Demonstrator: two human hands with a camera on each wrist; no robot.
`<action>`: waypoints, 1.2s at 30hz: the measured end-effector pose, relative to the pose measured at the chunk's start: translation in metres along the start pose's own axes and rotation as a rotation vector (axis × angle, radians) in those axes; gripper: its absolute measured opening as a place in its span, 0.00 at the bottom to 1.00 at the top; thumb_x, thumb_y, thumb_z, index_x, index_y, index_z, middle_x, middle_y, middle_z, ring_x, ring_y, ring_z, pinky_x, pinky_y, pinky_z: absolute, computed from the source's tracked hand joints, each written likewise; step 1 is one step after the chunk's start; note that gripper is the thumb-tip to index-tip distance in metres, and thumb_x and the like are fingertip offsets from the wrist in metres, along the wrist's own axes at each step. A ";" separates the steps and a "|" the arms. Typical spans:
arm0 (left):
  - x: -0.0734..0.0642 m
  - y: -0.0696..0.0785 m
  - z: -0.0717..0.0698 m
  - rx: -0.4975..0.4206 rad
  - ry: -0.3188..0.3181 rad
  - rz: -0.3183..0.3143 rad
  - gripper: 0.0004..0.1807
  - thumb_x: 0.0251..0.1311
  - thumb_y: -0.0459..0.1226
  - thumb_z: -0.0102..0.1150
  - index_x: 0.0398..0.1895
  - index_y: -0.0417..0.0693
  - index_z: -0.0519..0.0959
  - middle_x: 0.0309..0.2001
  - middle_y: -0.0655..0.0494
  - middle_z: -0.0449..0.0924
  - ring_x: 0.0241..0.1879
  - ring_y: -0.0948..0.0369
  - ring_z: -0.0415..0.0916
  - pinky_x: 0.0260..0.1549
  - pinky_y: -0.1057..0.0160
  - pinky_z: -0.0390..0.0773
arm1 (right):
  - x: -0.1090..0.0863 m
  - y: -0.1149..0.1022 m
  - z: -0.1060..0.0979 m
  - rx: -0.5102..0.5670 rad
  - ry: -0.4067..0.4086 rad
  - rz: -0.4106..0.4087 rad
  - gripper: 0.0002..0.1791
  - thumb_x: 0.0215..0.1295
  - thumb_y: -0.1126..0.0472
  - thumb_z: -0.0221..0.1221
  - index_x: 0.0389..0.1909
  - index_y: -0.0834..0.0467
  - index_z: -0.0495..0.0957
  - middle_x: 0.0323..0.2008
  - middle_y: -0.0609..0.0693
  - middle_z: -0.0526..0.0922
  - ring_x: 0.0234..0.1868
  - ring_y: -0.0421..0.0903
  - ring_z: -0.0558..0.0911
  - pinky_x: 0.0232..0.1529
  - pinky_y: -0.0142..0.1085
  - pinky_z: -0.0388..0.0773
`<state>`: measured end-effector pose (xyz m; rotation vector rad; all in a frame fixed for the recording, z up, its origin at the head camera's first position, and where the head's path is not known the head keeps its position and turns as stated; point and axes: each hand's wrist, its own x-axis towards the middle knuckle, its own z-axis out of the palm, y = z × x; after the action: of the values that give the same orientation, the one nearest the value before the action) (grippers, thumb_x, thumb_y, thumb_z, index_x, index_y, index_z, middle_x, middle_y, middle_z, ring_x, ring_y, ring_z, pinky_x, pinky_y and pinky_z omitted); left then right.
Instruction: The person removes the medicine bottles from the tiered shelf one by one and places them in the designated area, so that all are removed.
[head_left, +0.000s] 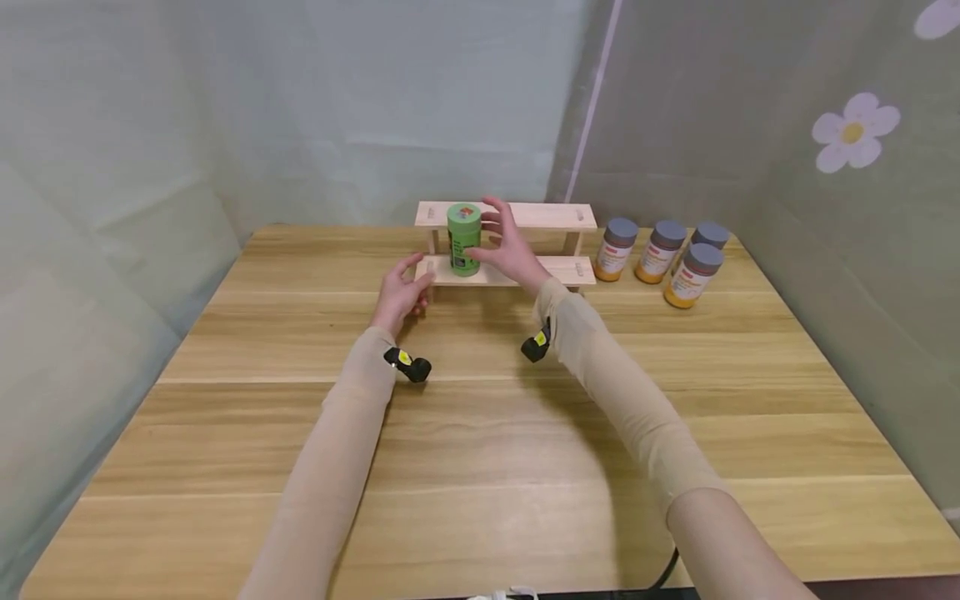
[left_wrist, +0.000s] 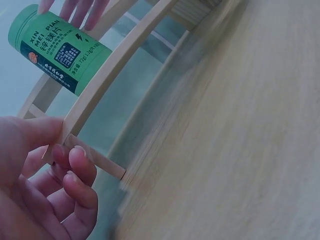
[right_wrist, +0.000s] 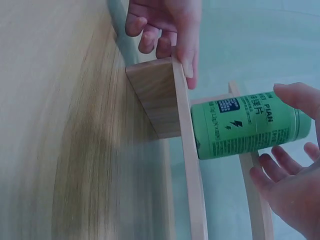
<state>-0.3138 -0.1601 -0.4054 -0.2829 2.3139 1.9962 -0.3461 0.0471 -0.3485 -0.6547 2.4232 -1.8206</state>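
Note:
A green supplement bottle (head_left: 464,243) with a dark label stands upright on the left part of the lower board of a two-tier wooden shelf (head_left: 517,271). My right hand (head_left: 512,248) is at the bottle's right side, thumb in front and fingers spread behind. In the right wrist view, a gap shows between those fingers (right_wrist: 280,172) and the bottle (right_wrist: 245,125), and the thumb overlaps its upper end. My left hand (head_left: 401,296) pinches the left end of the lower board (left_wrist: 95,90) between thumb and forefinger, its other fingers curled below.
Several bottles with grey lids, such as the front one (head_left: 692,279), stand on the wooden table (head_left: 480,433) right of the shelf. Pale cloth (head_left: 375,108) hangs behind the table. A dark cable (head_left: 663,571) lies at the near edge.

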 end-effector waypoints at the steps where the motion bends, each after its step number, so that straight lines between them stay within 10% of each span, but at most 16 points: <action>1: 0.000 0.000 0.000 0.007 -0.001 0.003 0.32 0.66 0.41 0.58 0.72 0.61 0.61 0.21 0.60 0.71 0.14 0.69 0.67 0.13 0.74 0.67 | 0.001 0.000 0.001 -0.006 -0.003 -0.002 0.49 0.58 0.65 0.67 0.74 0.48 0.46 0.69 0.57 0.62 0.70 0.53 0.66 0.73 0.45 0.60; 36: 0.000 -0.003 -0.002 0.007 -0.014 0.025 0.32 0.66 0.43 0.58 0.72 0.62 0.61 0.19 0.61 0.70 0.14 0.68 0.67 0.13 0.73 0.66 | -0.015 0.007 0.017 -0.148 0.069 -0.154 0.45 0.57 0.68 0.67 0.72 0.42 0.56 0.68 0.54 0.66 0.67 0.56 0.70 0.62 0.45 0.75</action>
<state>-0.3135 -0.1627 -0.4077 -0.2397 2.3266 1.9947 -0.3296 0.0382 -0.3634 -0.8251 2.6404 -1.7554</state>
